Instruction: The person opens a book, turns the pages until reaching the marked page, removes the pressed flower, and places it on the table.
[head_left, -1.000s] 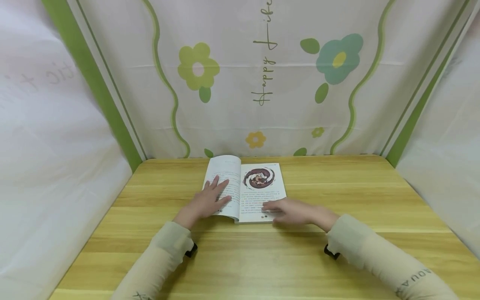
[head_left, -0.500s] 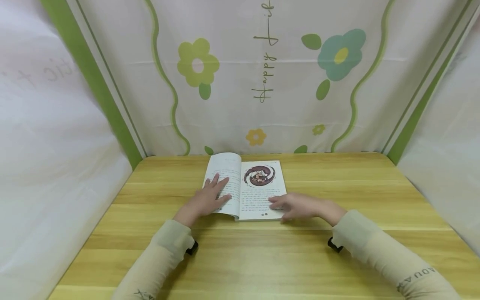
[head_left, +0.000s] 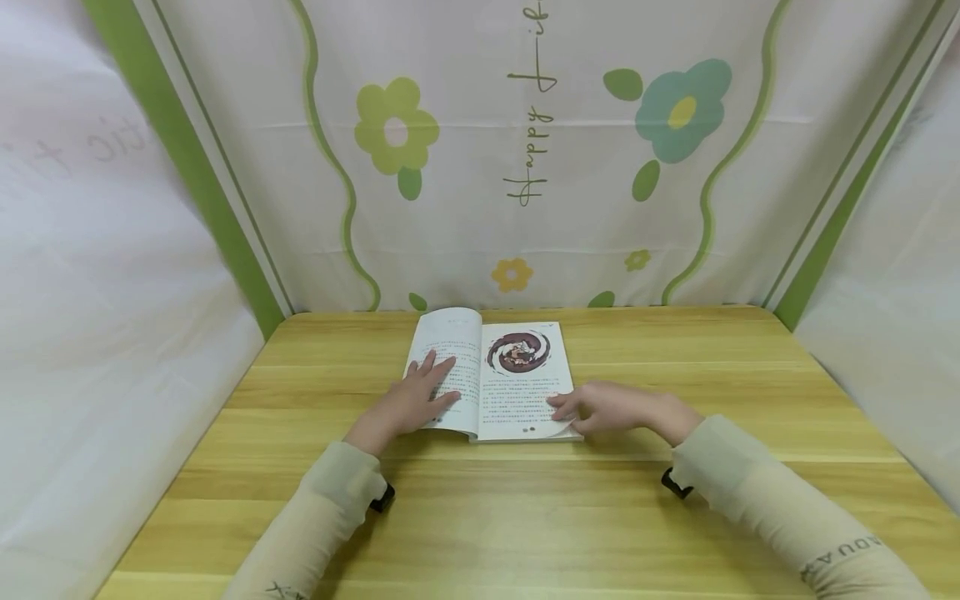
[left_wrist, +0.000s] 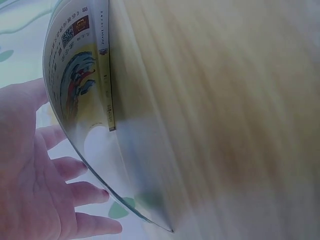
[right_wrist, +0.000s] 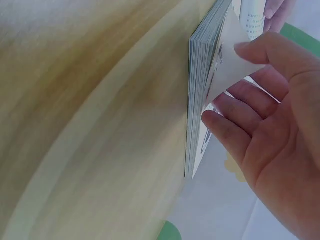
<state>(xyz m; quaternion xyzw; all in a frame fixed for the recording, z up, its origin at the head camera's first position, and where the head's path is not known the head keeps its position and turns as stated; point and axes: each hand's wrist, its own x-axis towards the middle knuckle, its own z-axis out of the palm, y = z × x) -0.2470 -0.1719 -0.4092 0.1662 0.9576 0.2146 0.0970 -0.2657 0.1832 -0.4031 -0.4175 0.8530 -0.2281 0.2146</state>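
An open book (head_left: 504, 421) lies toward the back of the table, its right page (head_left: 517, 400) printed with a swirling dark-red picture above lines of text. My left hand (head_left: 411, 402) rests with spread, straight fingers on the curved left page (head_left: 452, 327). From below, the left wrist view shows the bowed cover (left_wrist: 80, 65) lifted off the wood beside that hand (left_wrist: 35, 170). At the book's lower right corner, my right hand (head_left: 611, 407) pinches a page corner (right_wrist: 234, 67) between thumb and fingers. That corner curls up off the thick page block (right_wrist: 200, 70).
The wooden table (head_left: 510, 517) extends in front of the book and to both sides. Behind it hangs a white curtain (head_left: 465, 217) with printed flowers. More white fabric (head_left: 112, 333) closes in the left side, and the right side likewise.
My right hand has slid right across the right page to its lower corner, which now curls up in its pinch. My left hand stays on the left page.
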